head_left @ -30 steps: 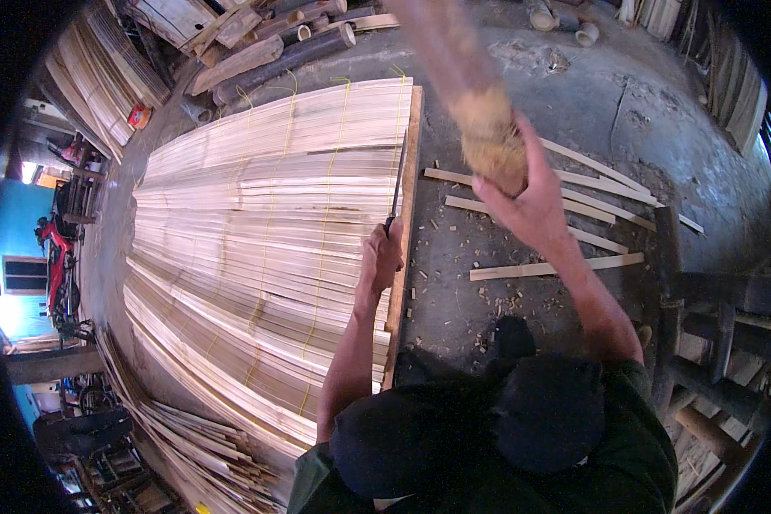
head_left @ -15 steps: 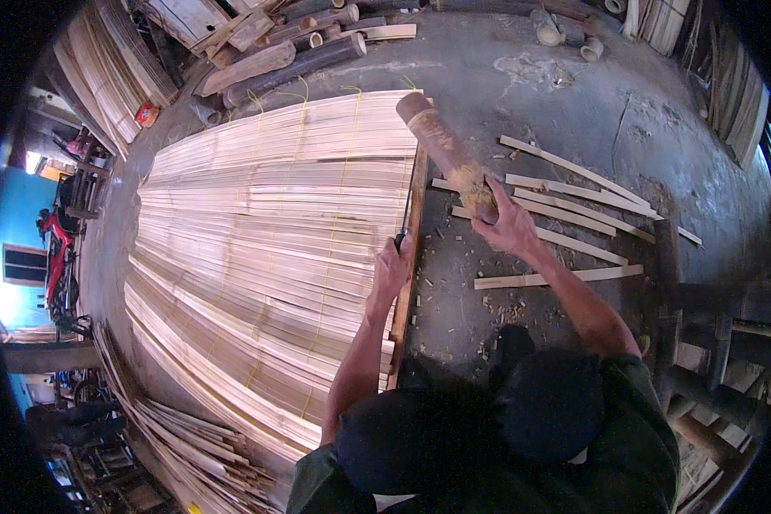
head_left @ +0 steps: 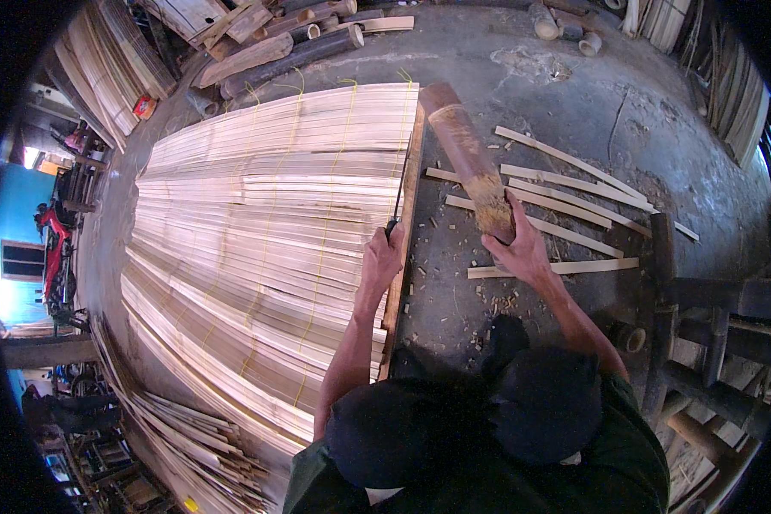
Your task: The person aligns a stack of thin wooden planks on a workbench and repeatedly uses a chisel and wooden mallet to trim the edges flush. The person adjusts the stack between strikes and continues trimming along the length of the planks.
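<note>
Left hand [head_left: 382, 255] closed tight, fist wrapped round the handle of the knife [head_left: 391, 229], the thin blade running away from it along the right edge of the strip mat [head_left: 257, 201]. Over on the right, the other hand [head_left: 524, 250] curls its fingers and thumb round the near end of the club [head_left: 469, 150], whose thick body slants up and left, far end just right of the mat's corner. And there's the change: half a second ago that far end overlapped the mat's edge; now it's swung clear to the right, the right hand lower too.
</note>
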A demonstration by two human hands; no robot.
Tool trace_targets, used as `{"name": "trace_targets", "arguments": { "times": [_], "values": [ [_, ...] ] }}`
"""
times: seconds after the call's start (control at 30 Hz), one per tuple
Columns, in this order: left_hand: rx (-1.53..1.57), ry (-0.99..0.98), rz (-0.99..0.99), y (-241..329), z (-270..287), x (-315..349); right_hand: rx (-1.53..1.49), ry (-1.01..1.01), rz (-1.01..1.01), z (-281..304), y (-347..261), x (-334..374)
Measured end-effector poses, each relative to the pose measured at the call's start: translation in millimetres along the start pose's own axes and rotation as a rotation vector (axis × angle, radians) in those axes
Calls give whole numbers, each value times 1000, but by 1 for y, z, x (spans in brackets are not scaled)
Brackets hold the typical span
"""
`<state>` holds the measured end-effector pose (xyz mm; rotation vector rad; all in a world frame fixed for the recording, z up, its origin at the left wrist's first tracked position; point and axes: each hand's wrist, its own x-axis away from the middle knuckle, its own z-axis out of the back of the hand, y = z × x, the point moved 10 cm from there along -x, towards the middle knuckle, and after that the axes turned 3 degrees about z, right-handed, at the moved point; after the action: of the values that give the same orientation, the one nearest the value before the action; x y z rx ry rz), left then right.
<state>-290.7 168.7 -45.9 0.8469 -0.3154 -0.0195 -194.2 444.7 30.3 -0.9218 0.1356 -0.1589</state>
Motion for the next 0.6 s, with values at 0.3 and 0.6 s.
{"name": "trace_targets", "arguments": {
  "times": [0.3, 0.6],
  "values": [
    [-116, 74, 2, 1, 6, 6, -14, 14, 55, -5, -17, 0],
    [86, -99, 155, 16, 22, 36, -14, 17, 39, 2, -23, 5]
  ]
}}
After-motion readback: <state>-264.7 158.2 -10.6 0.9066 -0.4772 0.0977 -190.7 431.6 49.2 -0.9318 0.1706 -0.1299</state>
